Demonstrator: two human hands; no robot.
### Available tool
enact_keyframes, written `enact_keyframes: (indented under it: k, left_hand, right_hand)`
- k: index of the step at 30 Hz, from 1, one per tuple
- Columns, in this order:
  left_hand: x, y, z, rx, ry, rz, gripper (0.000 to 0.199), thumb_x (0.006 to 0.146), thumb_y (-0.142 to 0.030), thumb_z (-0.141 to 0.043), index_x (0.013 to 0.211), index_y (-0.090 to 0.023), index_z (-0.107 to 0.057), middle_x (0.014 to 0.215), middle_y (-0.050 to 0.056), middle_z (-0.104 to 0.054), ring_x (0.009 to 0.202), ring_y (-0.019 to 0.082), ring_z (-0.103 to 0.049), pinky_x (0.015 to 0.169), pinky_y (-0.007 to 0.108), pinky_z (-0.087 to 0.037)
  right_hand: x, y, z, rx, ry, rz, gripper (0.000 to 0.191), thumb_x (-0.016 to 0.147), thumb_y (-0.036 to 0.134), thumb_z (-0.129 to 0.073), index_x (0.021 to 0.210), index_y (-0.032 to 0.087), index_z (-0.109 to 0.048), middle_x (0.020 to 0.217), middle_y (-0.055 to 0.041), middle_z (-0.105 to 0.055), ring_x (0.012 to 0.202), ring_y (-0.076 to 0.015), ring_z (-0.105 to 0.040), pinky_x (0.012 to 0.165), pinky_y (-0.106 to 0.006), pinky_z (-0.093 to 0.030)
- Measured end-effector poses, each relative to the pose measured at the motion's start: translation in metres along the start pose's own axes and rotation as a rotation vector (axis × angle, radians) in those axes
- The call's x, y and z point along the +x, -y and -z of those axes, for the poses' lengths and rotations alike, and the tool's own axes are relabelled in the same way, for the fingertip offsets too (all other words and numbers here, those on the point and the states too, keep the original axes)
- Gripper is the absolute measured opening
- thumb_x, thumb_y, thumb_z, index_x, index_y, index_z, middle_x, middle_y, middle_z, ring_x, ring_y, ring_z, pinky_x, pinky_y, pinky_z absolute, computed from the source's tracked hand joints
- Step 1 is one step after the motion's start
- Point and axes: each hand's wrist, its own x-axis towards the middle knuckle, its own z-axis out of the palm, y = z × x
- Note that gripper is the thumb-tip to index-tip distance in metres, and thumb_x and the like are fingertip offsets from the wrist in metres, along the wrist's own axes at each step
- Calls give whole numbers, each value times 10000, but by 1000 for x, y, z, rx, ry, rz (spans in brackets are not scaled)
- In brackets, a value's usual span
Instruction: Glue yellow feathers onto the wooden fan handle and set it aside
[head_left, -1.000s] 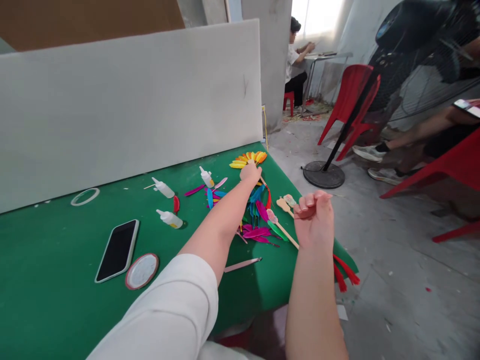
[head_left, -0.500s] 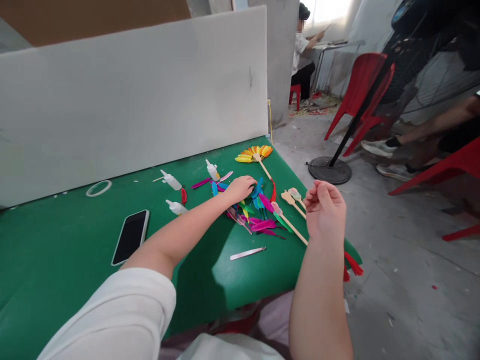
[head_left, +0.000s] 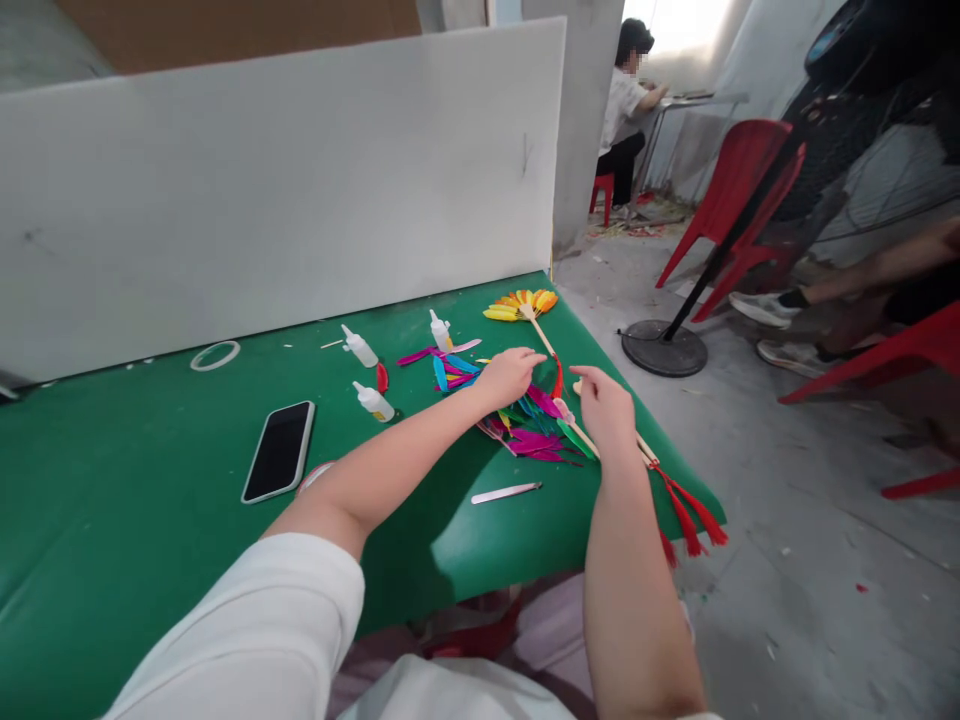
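Note:
My left hand hovers at the back of a heap of coloured feathers, its fingers stretched to the right and nothing visible in them. Opposite it, my right hand is above the wooden fan handles, index finger extended to the left and the other fingers partly hidden. A pale wooden handle with a pink head lies between the feathers and my right wrist. Red tassels hang over the table's right edge. Behind my hands lies a yellow-orange feather fan with a red tassel.
White glue bottles stand or lie left of the feathers. Tweezers lie in front, a phone and a tape ring to the left. A white board borders the green table. A fan stand and red chairs are beyond.
My right hand has moved forward and left, down toward the handles, its index finger now extended. My left hand has shifted slightly right, and its fingers have lifted from the feathers.

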Motion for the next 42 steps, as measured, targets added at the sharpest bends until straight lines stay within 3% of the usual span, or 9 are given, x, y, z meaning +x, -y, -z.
enact_keyframes:
  k: [4, 8, 14, 20, 30, 42]
  left_hand:
    - [42, 7, -4, 37, 19, 33, 476, 821, -83, -359, 1259, -204, -500, 1091, 121, -562, 1025, 226, -541, 840, 321, -450]
    - [64, 7, -13, 45, 60, -18, 479, 798, -93, -402, 1248, -217, -509, 1261, 117, -485, 1123, 245, -497, 887, 332, -433]
    - [62, 9, -27, 34, 124, -13, 480, 810, -90, -366, 1263, -190, -490, 1389, 98, -398, 1183, 235, -478, 930, 330, -428]
    - [65, 13, -27, 45, 126, -5, 444, 832, -94, -364, 1239, -203, -504, 1393, 81, -395, 1184, 203, -483, 938, 290, -424]
    - [70, 17, -21, 117, 94, -43, 291, 874, -133, -391, 1064, -182, -606, 1123, 101, -576, 1038, 209, -575, 836, 293, -464]
    - [76, 19, -18, 199, 100, -113, 199, 856, -134, -454, 959, -150, -624, 987, 113, -609, 897, 207, -620, 749, 285, -470]
  right_hand:
    - [8, 9, -18, -403, 236, -31, 421, 861, 222, -339, 1223, 283, -543, 996, -102, -651, 881, -200, -607, 749, -306, -447]
    - [10, 6, -26, -455, 310, -79, 388, 838, 223, -394, 1160, 287, -600, 1087, -112, -628, 934, -229, -613, 760, -328, -463]
    - [9, 6, -23, -450, 309, -137, 352, 830, 242, -401, 1069, 259, -660, 1092, -101, -629, 963, -227, -609, 784, -315, -469]
    - [7, 10, -20, -440, 324, -165, 329, 836, 268, -403, 1031, 259, -668, 1106, -103, -617, 994, -261, -602, 791, -368, -477]
    - [3, 13, -13, -460, 363, -205, 323, 833, 273, -422, 1051, 249, -659, 1074, -108, -641, 981, -258, -614, 801, -360, -475]
    - [-1, 11, -13, -491, 368, -178, 330, 852, 302, -389, 1035, 268, -662, 1043, -83, -662, 962, -254, -619, 786, -376, -474]
